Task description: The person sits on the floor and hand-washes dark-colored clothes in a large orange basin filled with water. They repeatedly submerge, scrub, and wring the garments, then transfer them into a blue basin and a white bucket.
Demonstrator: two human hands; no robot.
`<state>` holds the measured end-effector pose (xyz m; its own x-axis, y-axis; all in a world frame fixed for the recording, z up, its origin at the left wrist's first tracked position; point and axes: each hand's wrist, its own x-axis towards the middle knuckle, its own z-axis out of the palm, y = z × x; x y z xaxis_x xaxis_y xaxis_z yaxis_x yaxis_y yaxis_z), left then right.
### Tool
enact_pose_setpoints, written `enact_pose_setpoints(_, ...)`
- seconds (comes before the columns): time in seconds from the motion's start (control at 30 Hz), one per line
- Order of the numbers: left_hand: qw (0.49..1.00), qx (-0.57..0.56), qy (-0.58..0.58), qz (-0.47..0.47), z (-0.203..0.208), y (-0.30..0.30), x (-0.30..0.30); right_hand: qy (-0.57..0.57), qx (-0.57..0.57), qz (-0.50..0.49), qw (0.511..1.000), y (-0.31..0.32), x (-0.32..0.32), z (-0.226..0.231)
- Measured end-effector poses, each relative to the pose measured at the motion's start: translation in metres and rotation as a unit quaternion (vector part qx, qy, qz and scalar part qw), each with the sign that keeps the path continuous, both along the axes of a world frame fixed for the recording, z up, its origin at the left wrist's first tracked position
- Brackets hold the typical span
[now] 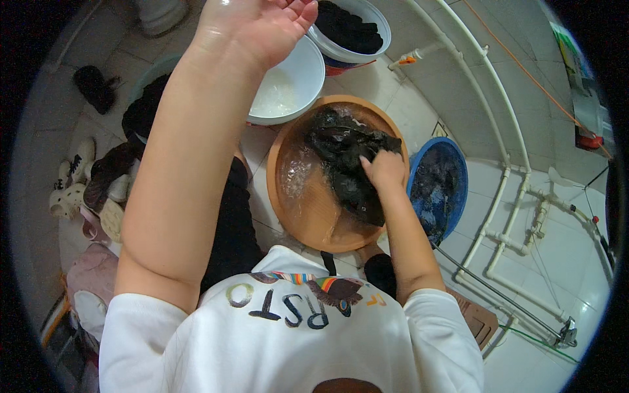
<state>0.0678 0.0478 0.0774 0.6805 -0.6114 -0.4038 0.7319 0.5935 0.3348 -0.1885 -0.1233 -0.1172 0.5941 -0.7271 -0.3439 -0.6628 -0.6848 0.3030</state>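
A round orange-brown basin [308, 219] stands on the floor in front of me, with water and suds in it. A wet black garment [341, 154] lies bunched in the water towards its right side. My right hand [385, 170] is down in the basin, closed on the right part of that cloth. High and close, my left hand [278, 29] reaches up past the far side; the top edge cuts off part of it. Its visible fingers are loosely bent and apart, with nothing seen in them. Just beyond the basin is a white tub [313, 75] holding cloudy, sudsy water.
A second white bucket [385, 36] holds dark clothes. On the right, a blue basin [463, 190] contains dark, wet-looking contents. Behind my left forearm is a pile of dark clothes [141, 114]. Shoes [69, 196] lie at the left; pale pipes [504, 124] run along the right wall.
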Motion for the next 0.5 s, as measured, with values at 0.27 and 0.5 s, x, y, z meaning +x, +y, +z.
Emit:
enact_pose_setpoints(0.27, 0.999, -0.033, 0.014, -0.010, -0.001, 0.014, 0.009, -0.330, 0.547, -0.401, 0.657, 0.062, 0.129, -0.079)
enact_pose_setpoints(0.5, 0.998, -0.051, 0.016, -0.034, -0.023, 0.008, 0.009, -0.450, 0.615, -0.329, 0.557, 0.041, 0.185, -0.085)
